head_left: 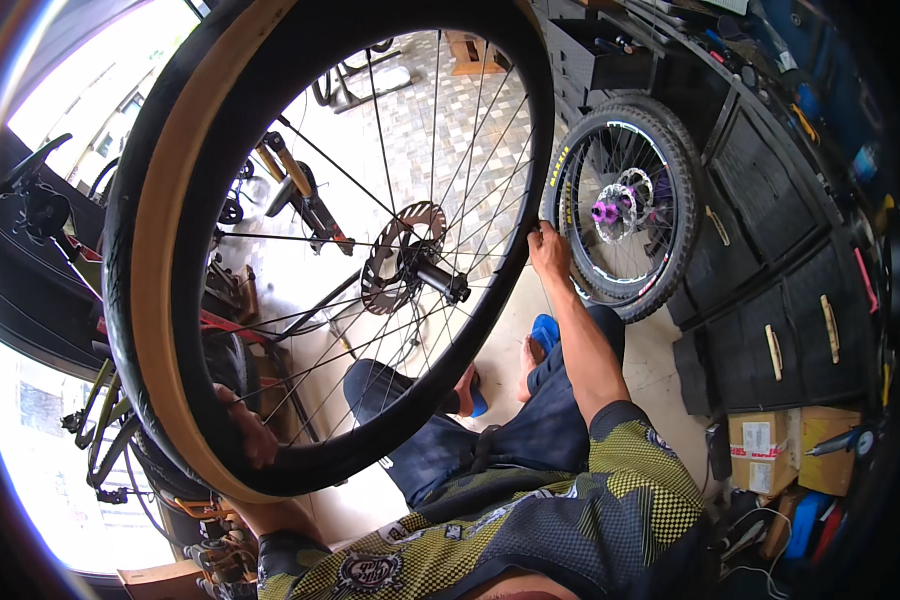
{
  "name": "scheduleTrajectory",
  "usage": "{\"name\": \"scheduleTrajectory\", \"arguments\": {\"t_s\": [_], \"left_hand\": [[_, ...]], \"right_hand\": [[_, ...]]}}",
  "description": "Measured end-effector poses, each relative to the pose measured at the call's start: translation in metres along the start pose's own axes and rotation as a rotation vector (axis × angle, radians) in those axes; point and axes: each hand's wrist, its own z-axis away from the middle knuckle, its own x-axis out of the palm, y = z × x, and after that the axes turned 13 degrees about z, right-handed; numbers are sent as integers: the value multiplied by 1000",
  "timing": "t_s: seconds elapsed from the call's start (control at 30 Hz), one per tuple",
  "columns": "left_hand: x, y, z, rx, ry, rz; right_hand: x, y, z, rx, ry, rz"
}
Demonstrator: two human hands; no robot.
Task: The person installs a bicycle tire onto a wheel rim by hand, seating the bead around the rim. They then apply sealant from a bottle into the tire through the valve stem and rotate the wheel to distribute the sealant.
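Observation:
A bicycle wheel [191, 230] with a deep black rim and a black tyre with tan sidewall is held up in front of me, tilted. Thin black spokes run to its hub [440, 281], which carries a disc brake rotor [378, 272]. My left hand [247, 428] is closed round the rim at the lower left, its fingers showing on the inner side; the tyre hides the rest. At the right side, my right hand [550, 252] pinches the rim's edge, with the fingertips partly hidden.
Knobbly-tyred wheels [620, 285] with purple hubs lean against black cabinets [760, 260] at the right. Cardboard boxes [765, 450] and a power tool [845, 441] are at the lower right. Bicycles [100, 410] stand along the left. Beyond the spokes, a bike frame [305, 200] shows over the tiled floor.

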Motion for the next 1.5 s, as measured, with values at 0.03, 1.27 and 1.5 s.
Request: {"name": "scheduleTrajectory", "arguments": {"t_s": [0.03, 1.27, 1.5], "left_hand": [[-2, -3, 2, 29, 2, 27], [-12, 92, -260, 205, 762, -2283], [-33, 100, -281, 220, 719, -2146]], "right_hand": [[2, -1, 2, 18, 1, 4], [-348, -175, -57, -688, -20, -312], [-352, -225, -71, -808, 117, -142]]}}
